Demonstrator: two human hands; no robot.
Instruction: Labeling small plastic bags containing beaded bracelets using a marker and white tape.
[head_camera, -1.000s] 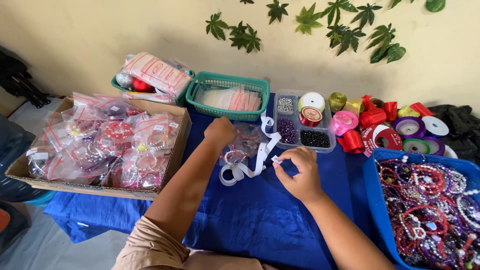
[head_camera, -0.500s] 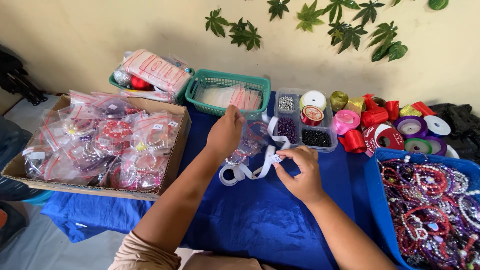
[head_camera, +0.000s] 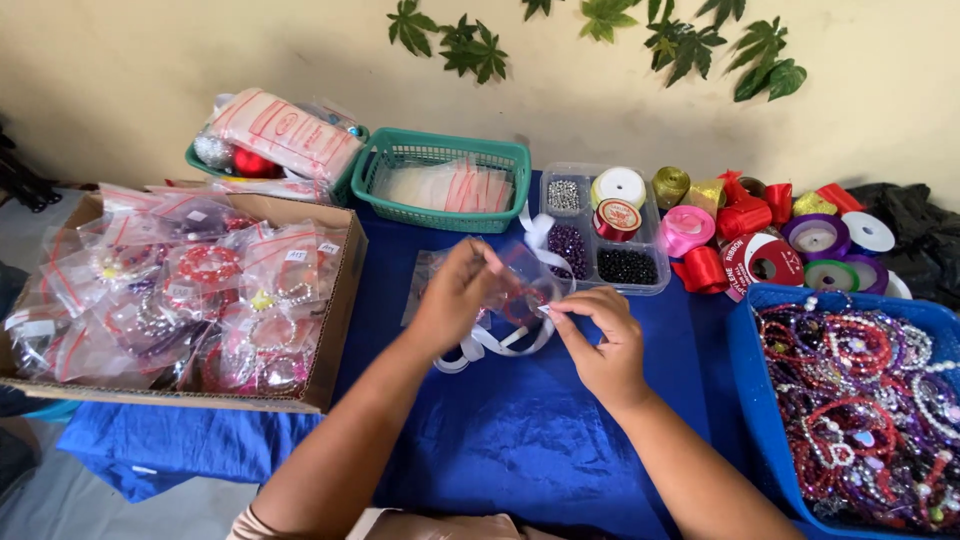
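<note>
- Clear plastic, the small bag (head_camera: 520, 280) sits mid-bench above the blue cloth (head_camera: 500, 440); our left hand (head_camera: 455, 295) pinches its left edge with closed fingers.
- Our right hand (head_camera: 600, 340), at 3 o'clock of it, nips the bag's corner and the white ribbon (head_camera: 490, 345).
- A green basket (head_camera: 440, 180) lies at 12 o'clock, a cardboard box (head_camera: 335, 300) at 9.

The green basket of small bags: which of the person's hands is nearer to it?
Left. The left hand is just below the green basket; the right hand is lower and further right.
</note>
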